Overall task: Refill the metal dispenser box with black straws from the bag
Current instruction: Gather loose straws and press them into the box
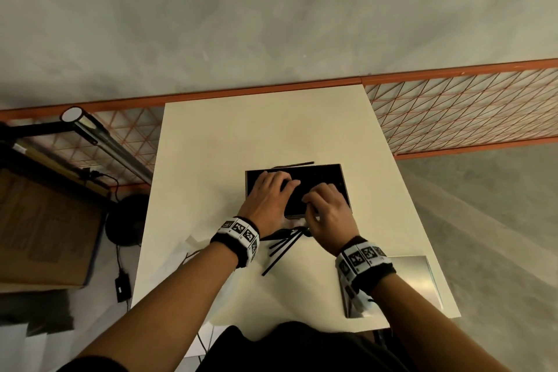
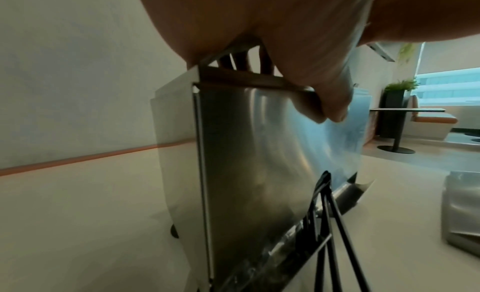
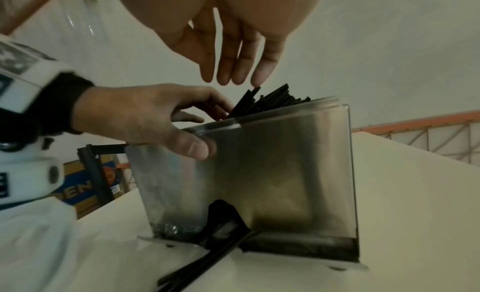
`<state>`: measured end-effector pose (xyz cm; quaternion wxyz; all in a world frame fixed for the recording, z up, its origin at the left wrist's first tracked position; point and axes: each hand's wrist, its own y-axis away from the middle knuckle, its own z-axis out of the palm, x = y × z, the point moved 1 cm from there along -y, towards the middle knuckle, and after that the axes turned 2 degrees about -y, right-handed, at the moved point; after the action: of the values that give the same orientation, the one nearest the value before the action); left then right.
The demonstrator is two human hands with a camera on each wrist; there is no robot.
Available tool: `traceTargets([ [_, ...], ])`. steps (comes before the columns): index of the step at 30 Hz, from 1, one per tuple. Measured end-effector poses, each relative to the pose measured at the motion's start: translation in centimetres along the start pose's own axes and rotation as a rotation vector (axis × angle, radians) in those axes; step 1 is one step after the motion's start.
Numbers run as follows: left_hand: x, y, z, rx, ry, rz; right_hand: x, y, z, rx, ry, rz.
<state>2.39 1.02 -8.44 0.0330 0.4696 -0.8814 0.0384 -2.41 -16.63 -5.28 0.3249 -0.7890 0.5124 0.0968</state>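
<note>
The metal dispenser box (image 1: 344, 187) stands mid-table, packed with black straws (image 1: 317, 178). My left hand (image 1: 271, 190) holds its near left corner: the thumb (image 3: 192, 149) presses the front wall while the fingers reach inside onto the straws. My right hand (image 1: 324, 201) hovers over the right part with straight fingers (image 3: 233, 71), their tips just touching the upright straw ends (image 3: 272, 99). Several straws (image 1: 283, 248) stick out of the bottom slot onto the table. A clear plastic film (image 2: 348, 136), seemingly the bag, hangs in front of the box (image 2: 259, 153).
A flat metal lid (image 1: 419, 281) lies at the table's near right corner. One stray straw (image 1: 297, 164) lies behind the box. An orange mesh rail (image 1: 453, 112) borders the far edge. Cardboard boxes (image 1: 45, 226) and a lamp (image 1: 99, 139) stand left of the table (image 1: 241, 136).
</note>
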Motion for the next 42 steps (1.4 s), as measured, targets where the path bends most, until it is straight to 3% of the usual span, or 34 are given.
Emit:
traceTargets([
  [6, 0.1, -0.1, 0.1, 0.078, 0.022, 0.031, 3.5, -7.1, 0.4, -0.108, 0.142, 0.244],
  [12, -0.4, -0.2, 0.6, -0.08, 0.025, -0.106, 4.7, -6.2, 2.6, -0.379, 0.228, 0.196],
  [15, -0.5, -0.2, 1.0, -0.147, 0.033, -0.124, 5.9, -7.2, 2.4, -0.39, 0.142, 0.227],
  [17, -0.4, -0.2, 0.8, -0.134, 0.066, -0.128, 7.2, -8.9, 1.7, -0.42, 0.07, 0.297],
  [21, -1.8, -1.7, -1.2, 0.034, 0.119, -0.133, 9.2, -11.3, 0.1, -0.589, 0.144, 0.312],
  [24, -5.3, -4.6, -3.5, -0.026, 0.134, -0.231, 8.6, -10.3, 0.4, -0.687, 0.196, 0.311],
  [28, -11.0, -8.9, -3.7, -0.288, 0.098, -0.285, 7.0, -7.9, 2.1, -0.634, 0.241, 0.327],
  [33, -14.8, -13.1, 0.8, -0.533, -0.05, -0.093, 6.7, -6.7, 2.2, -0.51, 0.269, 0.262],
  [37, -14.6, -15.5, 4.1, -0.543, -0.124, 0.07, 6.8, -6.6, 2.4, -0.456, 0.28, 0.229],
  [42, -14.3, -17.2, 7.5, -0.497, -0.112, 0.123, 7.1, -6.6, 2.6, -0.446, 0.267, 0.208],
])
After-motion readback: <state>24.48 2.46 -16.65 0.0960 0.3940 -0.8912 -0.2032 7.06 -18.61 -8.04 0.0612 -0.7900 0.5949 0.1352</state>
